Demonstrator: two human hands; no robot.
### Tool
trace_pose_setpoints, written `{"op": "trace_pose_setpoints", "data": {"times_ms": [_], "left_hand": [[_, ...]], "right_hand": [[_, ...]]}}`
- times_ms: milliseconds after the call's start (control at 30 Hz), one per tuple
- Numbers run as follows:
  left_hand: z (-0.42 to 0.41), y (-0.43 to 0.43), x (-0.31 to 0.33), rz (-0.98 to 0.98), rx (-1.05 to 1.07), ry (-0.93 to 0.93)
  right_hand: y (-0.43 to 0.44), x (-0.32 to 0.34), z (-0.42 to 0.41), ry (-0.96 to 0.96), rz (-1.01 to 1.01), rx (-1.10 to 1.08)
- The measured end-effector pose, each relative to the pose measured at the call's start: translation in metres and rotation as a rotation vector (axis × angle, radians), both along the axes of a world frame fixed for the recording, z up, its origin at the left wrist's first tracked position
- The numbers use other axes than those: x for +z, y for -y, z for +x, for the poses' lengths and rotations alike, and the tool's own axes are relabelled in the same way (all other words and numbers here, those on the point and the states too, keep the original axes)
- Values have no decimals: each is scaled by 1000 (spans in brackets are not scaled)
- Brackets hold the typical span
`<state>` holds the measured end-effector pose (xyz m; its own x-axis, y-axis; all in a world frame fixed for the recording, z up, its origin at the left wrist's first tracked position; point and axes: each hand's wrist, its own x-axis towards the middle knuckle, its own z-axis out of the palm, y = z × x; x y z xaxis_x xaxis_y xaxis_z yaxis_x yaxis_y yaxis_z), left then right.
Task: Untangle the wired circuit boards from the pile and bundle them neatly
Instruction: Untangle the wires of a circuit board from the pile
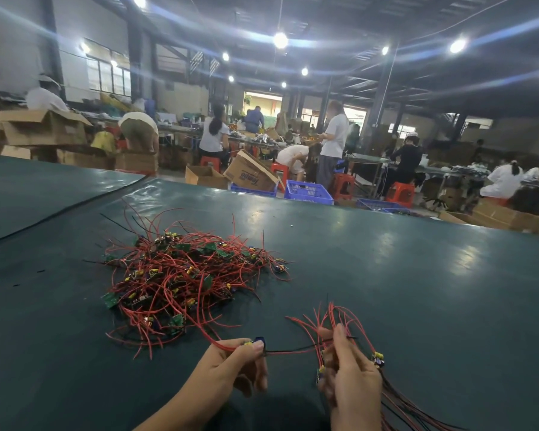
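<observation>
Pile [181,275] of small green circuit boards and thin red and black wire, heaped left of the middle of the tabletop [417,275], somewhat nearer the near edge than the far one. Looks light and springy. Soft, limp leads looped through one another, likely to snag and drag neighbours along under a pull. Best taken by the stiff little board itself, not by the wire; solder joints probably the weak spot.

One board [257,341] clear of the heap, pinched between thumb and forefinger of the left hand [231,365] close to the near edge. Red lead trailing from it back to the pile, black and red leads stretched across to the right.

Right hand [352,377] closed round a bundle [377,358] of gathered boards, red ends fanning up past the fingers, darker leads hanging off towards the near right corner. Seems to pinch the stretched lead too, though hard to tell.

Calls for a slow, even draw and a light shake to free loops, never a tug.

Beyond the far edge: blue crates [308,191], cardboard boxes [249,174], red stools [400,192], people [333,135] at other benches.
</observation>
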<state>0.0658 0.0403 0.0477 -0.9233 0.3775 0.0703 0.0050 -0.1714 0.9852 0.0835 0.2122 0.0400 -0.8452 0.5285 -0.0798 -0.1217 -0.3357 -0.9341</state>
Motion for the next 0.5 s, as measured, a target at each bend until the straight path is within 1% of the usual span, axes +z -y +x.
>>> {"op": "trace_pose_setpoints", "data": {"times_ms": [67, 167, 200, 267, 333, 400, 433, 467, 500], "left_hand": [[-1, 2, 1, 19, -9, 54], [1, 0, -2, 2, -85, 103], [2, -2, -4, -1, -106, 121], [4, -4, -5, -21, -95, 164], [7, -5, -1, -64, -74, 171], [9, -1, 6, -173, -139, 98], [8, 1, 6, -264, -126, 22], [3, 5, 1, -366, -49, -86], [-4, 11, -7, -489, 89, -222]], "right_hand": [[9, -1, 4, 8, 131, 106], [30, -4, 14, -26, 384, 309], [35, -6, 16, -25, 409, 356], [42, -5, 20, 17, 390, 409], [41, -5, 20, 77, 445, 380], [34, -5, 18, 156, 491, 306], [33, -3, 17, 194, 467, 275], [31, -2, 16, 219, 416, 263], [29, 0, 15, 246, 351, 250]]}}
